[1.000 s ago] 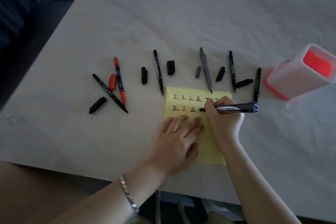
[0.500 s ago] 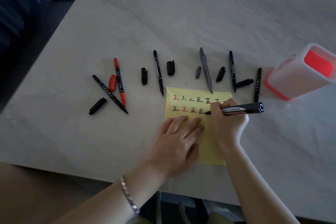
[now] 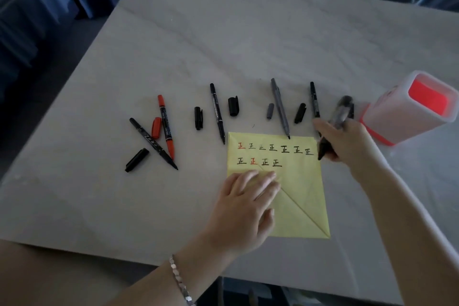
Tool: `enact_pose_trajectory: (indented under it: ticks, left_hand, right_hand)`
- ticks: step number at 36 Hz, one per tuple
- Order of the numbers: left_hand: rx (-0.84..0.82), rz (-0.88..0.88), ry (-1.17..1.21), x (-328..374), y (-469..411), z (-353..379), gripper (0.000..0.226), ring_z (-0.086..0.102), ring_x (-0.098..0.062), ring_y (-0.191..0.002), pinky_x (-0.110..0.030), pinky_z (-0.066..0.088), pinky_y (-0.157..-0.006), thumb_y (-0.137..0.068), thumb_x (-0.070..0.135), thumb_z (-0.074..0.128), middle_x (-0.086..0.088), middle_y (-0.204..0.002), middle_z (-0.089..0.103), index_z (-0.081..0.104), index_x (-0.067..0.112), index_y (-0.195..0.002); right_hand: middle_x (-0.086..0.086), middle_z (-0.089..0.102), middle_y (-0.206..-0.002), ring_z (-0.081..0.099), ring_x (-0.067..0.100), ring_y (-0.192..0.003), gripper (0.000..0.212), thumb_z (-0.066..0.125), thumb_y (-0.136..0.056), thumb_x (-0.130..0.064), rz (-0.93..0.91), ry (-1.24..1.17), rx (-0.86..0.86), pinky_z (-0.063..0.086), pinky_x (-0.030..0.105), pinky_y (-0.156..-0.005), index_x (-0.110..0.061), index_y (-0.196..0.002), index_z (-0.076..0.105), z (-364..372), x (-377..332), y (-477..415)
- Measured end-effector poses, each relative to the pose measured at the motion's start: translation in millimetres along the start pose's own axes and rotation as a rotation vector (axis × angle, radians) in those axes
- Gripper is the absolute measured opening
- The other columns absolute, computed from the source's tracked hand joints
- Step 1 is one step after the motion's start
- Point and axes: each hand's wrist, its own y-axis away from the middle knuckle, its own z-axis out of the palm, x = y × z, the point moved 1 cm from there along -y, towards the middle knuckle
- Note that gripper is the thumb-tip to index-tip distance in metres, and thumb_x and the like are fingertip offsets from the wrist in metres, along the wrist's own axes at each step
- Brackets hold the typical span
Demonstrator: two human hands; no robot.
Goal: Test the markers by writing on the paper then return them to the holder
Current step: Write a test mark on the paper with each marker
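Observation:
A yellow paper (image 3: 301,189) lies on the table with two rows of red and black characters on it. My left hand (image 3: 246,208) presses flat on its lower left part. My right hand (image 3: 347,144) grips a thick black marker (image 3: 332,129) at the paper's upper right corner, tip lifted and pointing down-left. Several uncapped markers lie in a row beyond the paper: a red marker (image 3: 166,125), a black marker (image 3: 152,143) crossing it, another black marker (image 3: 217,113), a grey marker (image 3: 280,108), a thin black marker (image 3: 315,99). The white-and-red holder (image 3: 397,117) lies tipped at the right.
Loose caps sit among the markers: a red cap (image 3: 156,127), black caps (image 3: 137,160) (image 3: 198,118) (image 3: 233,106) (image 3: 300,113), a grey cap (image 3: 270,110). The marble table (image 3: 223,32) ends near my body. Blue fabric (image 3: 37,7) lies beyond the far left corner.
My right hand finished the fourth character of the second row, then lifted the thick marker and swung up and right off the writing. The left hand stayed on the paper.

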Motion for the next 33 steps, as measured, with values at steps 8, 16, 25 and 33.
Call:
enact_pose_trajectory:
  ticks: [8, 16, 25, 33]
  left_hand:
    - [-0.011, -0.005, -0.006, 0, 1, 0, 0.044, 0.043, -0.016, -0.12, -0.033, 0.034, -0.102, -0.082, 0.038, 0.045, 0.01, -0.132, 0.054, 0.058, 0.026, -0.122]
    - [-0.005, 0.006, 0.001, 0, 1, 1, 0.044, 0.043, -0.017, -0.119, -0.034, 0.028, -0.099, -0.082, 0.038, 0.045, 0.009, -0.133, 0.054, 0.057, 0.025, -0.122]
    - [0.03, 0.017, 0.013, 0, 1, 4, 0.044, 0.043, -0.017, -0.119, -0.033, 0.028, -0.099, -0.081, 0.038, 0.046, 0.009, -0.133, 0.054, 0.057, 0.024, -0.122]
    - [0.041, 0.024, 0.011, 0, 1, 4, 0.044, 0.045, -0.018, -0.118, -0.034, 0.029, -0.099, -0.081, 0.037, 0.046, 0.008, -0.131, 0.056, 0.059, 0.023, -0.121]
  right_hand:
    - [-0.001, 0.058, -0.056, 0.054, 0.007, -0.042, 0.032, 0.053, -0.089, -0.037, -0.319, 0.384, -0.144, 0.04, 0.019, -0.043, -0.017, -0.064, 0.047, 36, -50, -28]
    - [0.007, 0.05, -0.066, 0.05, 0.027, -0.069, 0.031, 0.055, -0.087, -0.038, -0.255, 0.578, -0.145, 0.027, 0.026, -0.044, -0.008, -0.081, 0.056, 89, -61, -55]
    - [0.016, 0.06, -0.068, 0.052, 0.033, -0.066, 0.036, 0.051, -0.09, -0.032, -0.32, 0.556, 0.009, 0.036, 0.029, -0.048, -0.006, -0.064, 0.052, 77, -53, -51]
    - [0.009, 0.046, -0.057, 0.05, 0.027, -0.058, 0.04, 0.054, -0.089, -0.036, -0.142, 0.779, -0.04, 0.034, 0.025, -0.049, -0.005, -0.064, 0.049, 37, -39, -64]
